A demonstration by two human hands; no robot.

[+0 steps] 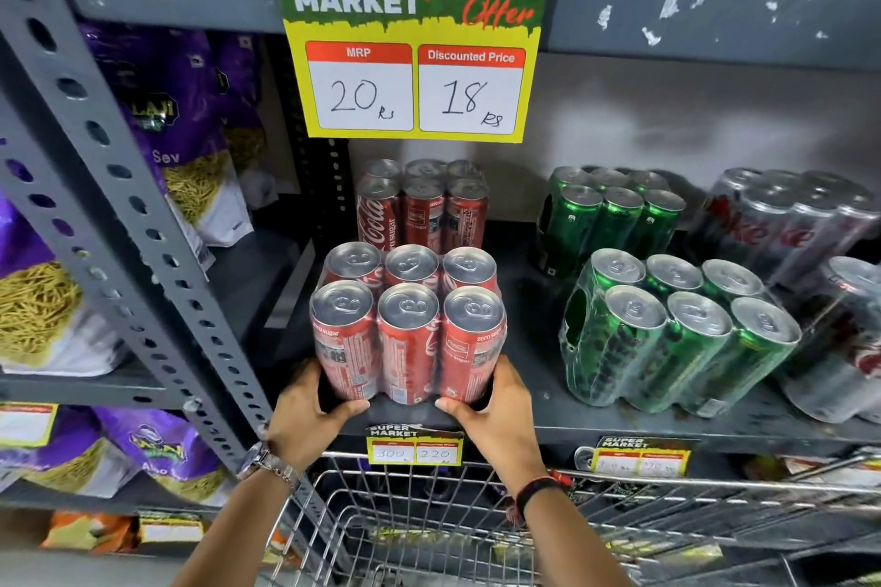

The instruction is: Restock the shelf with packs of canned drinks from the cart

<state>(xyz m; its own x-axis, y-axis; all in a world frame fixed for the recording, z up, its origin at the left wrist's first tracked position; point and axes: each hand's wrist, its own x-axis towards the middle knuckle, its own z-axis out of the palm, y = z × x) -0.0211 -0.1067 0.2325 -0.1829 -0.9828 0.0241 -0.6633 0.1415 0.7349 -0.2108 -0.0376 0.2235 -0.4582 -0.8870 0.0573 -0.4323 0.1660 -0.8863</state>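
A shrink-wrapped pack of red cola cans point(407, 324) stands at the front edge of the grey metal shelf point(548, 419). My left hand point(310, 410) grips its lower left corner and my right hand point(496, 405) grips its lower right corner. Behind it stands a second red pack point(422, 205). The wire cart point(429, 524) is below my forearms; I see no packs in the part that shows.
Two green can packs point(677, 334) point(610, 215) and silver can packs point(791, 224) fill the shelf's right side. A slotted grey upright point(128, 224) rises on the left, with purple snack bags point(190, 148) beyond it. A yellow offer sign point(414, 43) hangs overhead.
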